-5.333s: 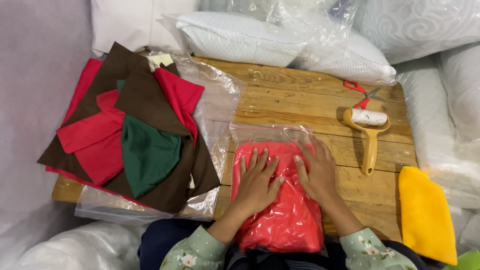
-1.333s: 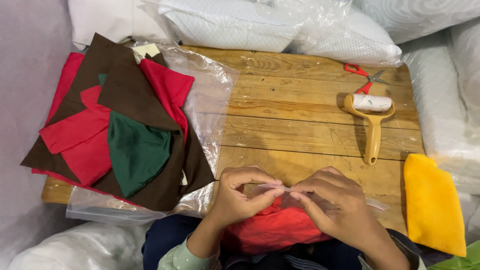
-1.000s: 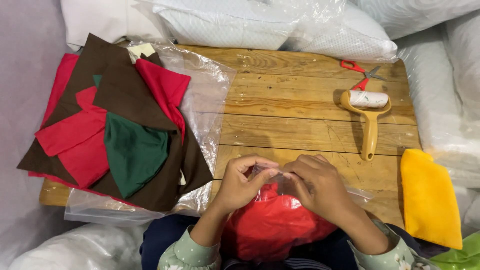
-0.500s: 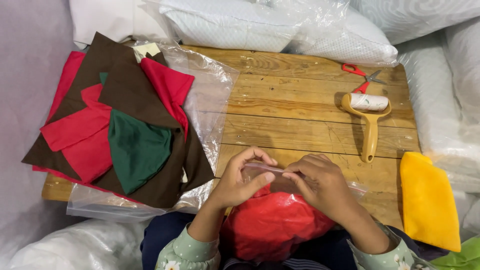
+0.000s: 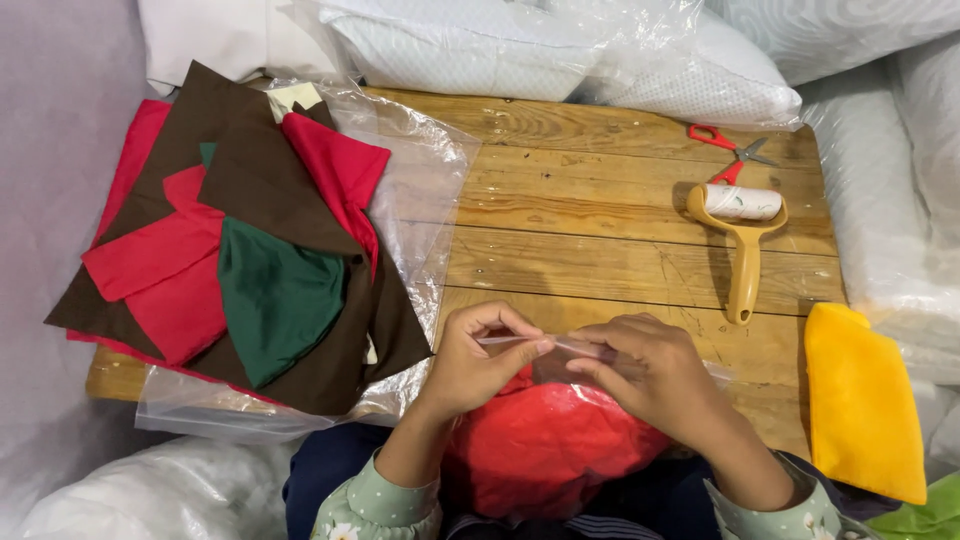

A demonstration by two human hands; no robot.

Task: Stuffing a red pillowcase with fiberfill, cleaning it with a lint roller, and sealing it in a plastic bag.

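A clear plastic bag [image 5: 550,440] stuffed with red cloth rests against my lap at the table's near edge. My left hand [image 5: 480,360] pinches the bag's top strip between thumb and fingers. My right hand [image 5: 650,375] pinches the same strip just to the right, fingers curled over it. The two hands nearly touch above the red bundle.
A pile of brown, red and green felt pieces [image 5: 240,240] lies on clear plastic bags [image 5: 420,200] at the left of the wooden table [image 5: 600,240]. A yellow-handled lint roller [image 5: 742,235] and red scissors [image 5: 725,145] lie at the right. A yellow cloth [image 5: 862,400] sits beside the table; bagged pillows [image 5: 560,50] behind.
Earlier both palms pressed flat on the red bag on the table. The bag has since been pulled toward my lap, and both hands now pinch its top edge.
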